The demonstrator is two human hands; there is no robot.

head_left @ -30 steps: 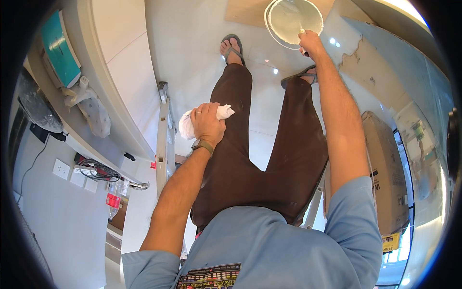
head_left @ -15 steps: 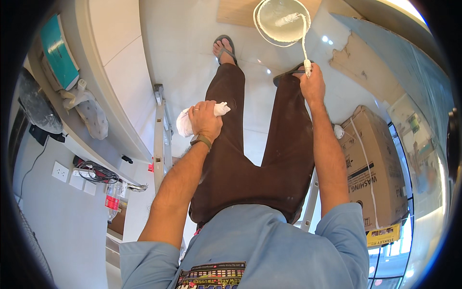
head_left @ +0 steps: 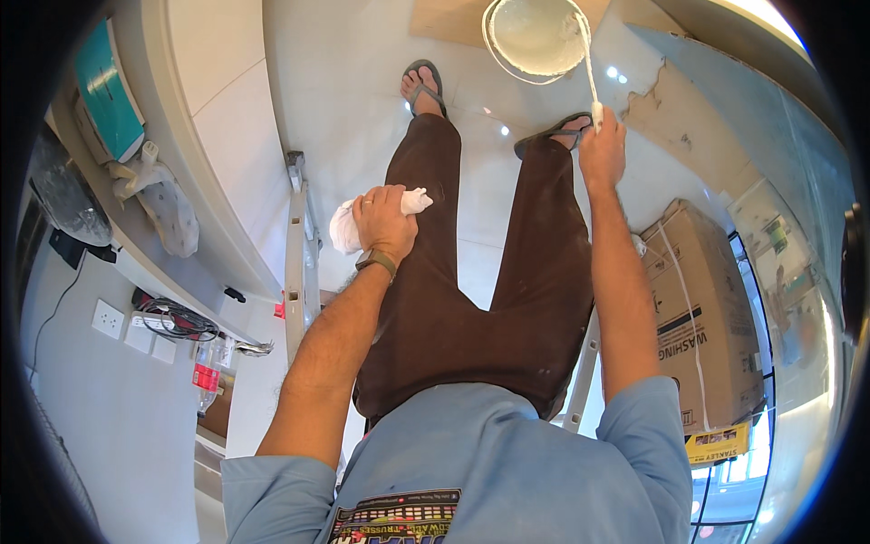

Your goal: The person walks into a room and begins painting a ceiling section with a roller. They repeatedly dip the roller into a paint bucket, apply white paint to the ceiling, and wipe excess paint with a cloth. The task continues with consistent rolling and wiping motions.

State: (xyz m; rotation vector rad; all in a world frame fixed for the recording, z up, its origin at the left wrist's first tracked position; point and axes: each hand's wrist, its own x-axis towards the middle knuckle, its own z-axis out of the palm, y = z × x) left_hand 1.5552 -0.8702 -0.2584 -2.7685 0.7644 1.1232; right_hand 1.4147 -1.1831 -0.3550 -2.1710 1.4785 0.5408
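My left hand (head_left: 384,220) grips a crumpled white cloth (head_left: 347,228) over my left thigh. Farther forward, my right hand (head_left: 604,156) is closed on the white-coated handle of a roller-like tool (head_left: 596,115). Its thin bent shaft reaches up to the right rim of a round bucket (head_left: 523,34) with pale white coating inside and a wire bail. I cannot make out the tool's head clearly. The bucket stands beyond my sandalled feet, on a tan board (head_left: 444,16).
Ladder rails (head_left: 296,245) flank my legs. At left are a curved counter (head_left: 231,254) with a teal box (head_left: 109,82), bagged items, cables (head_left: 181,317) and a bottle (head_left: 207,372). At right are a large cardboard carton (head_left: 702,299), a yellow box (head_left: 716,444) and plastic-covered surfaces (head_left: 761,109).
My right hand has drawn back from the bucket toward me, then shifted slightly right and forward with the tool, whose head moved toward the bucket's right rim. My left hand is nearly unchanged.
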